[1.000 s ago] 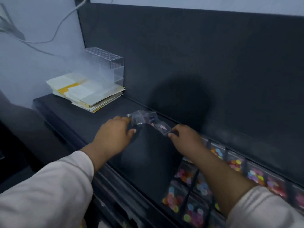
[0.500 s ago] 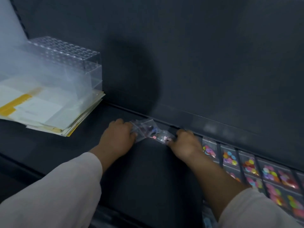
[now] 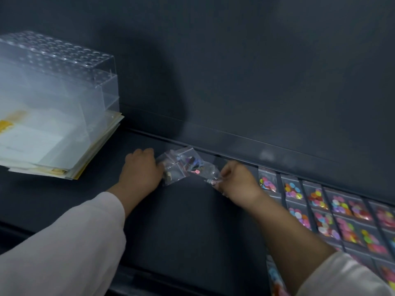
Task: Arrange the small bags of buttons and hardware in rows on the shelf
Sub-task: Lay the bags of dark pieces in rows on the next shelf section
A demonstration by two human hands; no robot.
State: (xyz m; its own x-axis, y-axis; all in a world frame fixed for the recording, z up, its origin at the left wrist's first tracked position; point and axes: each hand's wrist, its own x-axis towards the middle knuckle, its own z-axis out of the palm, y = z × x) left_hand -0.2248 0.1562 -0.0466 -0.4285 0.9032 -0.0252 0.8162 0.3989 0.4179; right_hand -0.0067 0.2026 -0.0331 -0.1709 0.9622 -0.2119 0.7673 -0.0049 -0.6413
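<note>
A small cluster of clear plastic bags (image 3: 186,166) with dark and pink bits inside lies on the dark shelf (image 3: 192,221) near its back wall. My left hand (image 3: 142,170) grips the cluster's left end. My right hand (image 3: 239,180) pinches one bag (image 3: 210,174) at the right end. To the right, rows of bags of coloured buttons (image 3: 324,208) lie flat, side by side, on the shelf.
A clear perforated plastic box (image 3: 59,86) stands on a stack of papers (image 3: 53,150) at the shelf's left. The dark back panel (image 3: 256,71) rises just behind the bags. The shelf's front edge (image 3: 149,280) runs along the bottom.
Both hands have lowered the bag cluster from mid-air to the shelf near the back wall. The view has shifted left and closer; the hands stay on the bags.
</note>
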